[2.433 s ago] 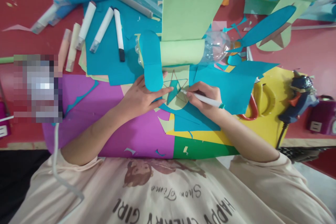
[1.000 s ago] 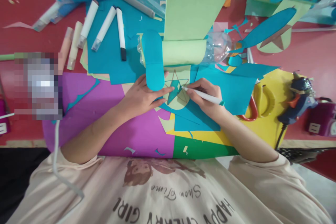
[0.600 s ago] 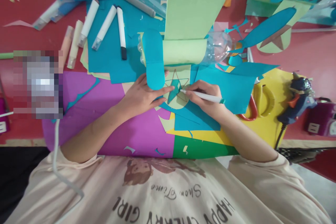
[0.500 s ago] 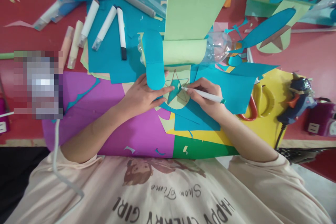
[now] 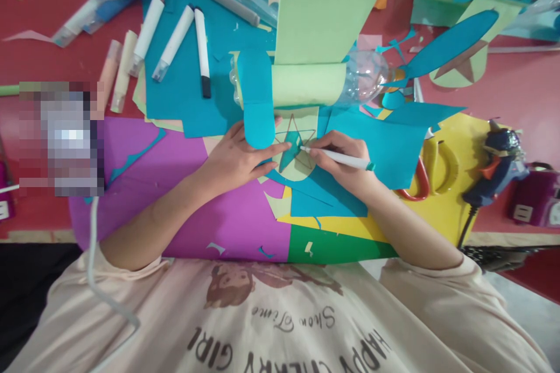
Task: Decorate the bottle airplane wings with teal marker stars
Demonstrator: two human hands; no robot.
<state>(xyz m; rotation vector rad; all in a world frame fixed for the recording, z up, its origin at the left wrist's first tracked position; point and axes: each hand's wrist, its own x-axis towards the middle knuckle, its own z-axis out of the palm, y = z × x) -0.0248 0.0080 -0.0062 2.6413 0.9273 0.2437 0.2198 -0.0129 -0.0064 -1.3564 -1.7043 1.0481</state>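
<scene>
My right hand (image 5: 350, 172) is closed around a white marker (image 5: 345, 159) with a green end. The marker's tip touches a star drawn on a pale green paper piece (image 5: 308, 172) with a rounded bottom. Green ink fills part of the star's middle and lower left, and a small pale gap shows in it. My left hand (image 5: 236, 157) lies flat, fingers spread, with the index fingertip on the star. A blue rounded paper strip (image 5: 259, 93) hides part of that hand. It is on a plastic bottle (image 5: 365, 78) wrapped in pale green paper, just beyond the drawing.
Several markers (image 5: 175, 41) lie at the upper left. Scissors (image 5: 431, 172) and a glue gun (image 5: 496, 166) rest on the right. A blue propeller-like paper piece (image 5: 455, 44) sticks out by the bottle neck. Purple paper (image 5: 184, 215) and scraps cover the near side.
The marker tip has shifted slightly left and down across the star. Green ink covers a little more of its middle. My left hand stays in place.
</scene>
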